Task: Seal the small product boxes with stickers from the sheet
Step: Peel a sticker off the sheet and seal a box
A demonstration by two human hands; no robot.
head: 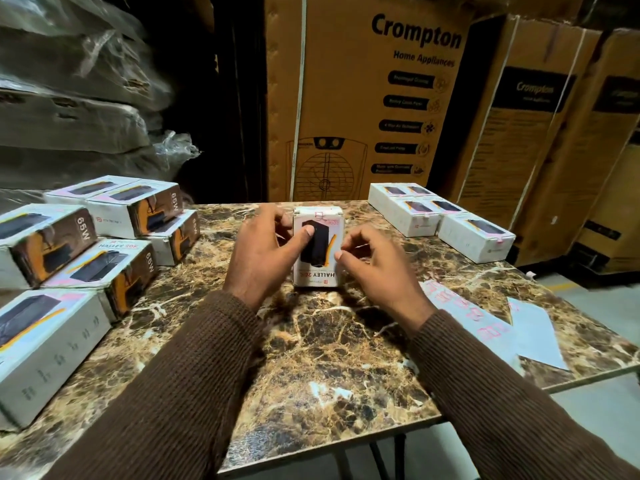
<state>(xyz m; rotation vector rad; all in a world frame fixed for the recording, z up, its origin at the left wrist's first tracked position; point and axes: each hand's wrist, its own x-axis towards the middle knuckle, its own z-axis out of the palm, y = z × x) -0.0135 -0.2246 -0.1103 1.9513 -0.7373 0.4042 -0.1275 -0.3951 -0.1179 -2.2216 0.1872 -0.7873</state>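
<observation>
White cardboard product box stands upright mid-table on brown marbled tabletop. Left hand grips its left side, thumb on front face. Right hand just right of box, fingers curled, thumb and forefinger pinched; contents too small to tell. White sticker sheet further right, blurred.

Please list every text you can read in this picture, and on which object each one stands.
"Crompton", "Home Appliances": big carton.
"Crompton": second carton; its small print is blurred.
"HALLEY 20K", upside down: box held by the left hand.
"65W", "HALLEY 20K": left boxes.
Sticker sheet: unreadable.
</observation>
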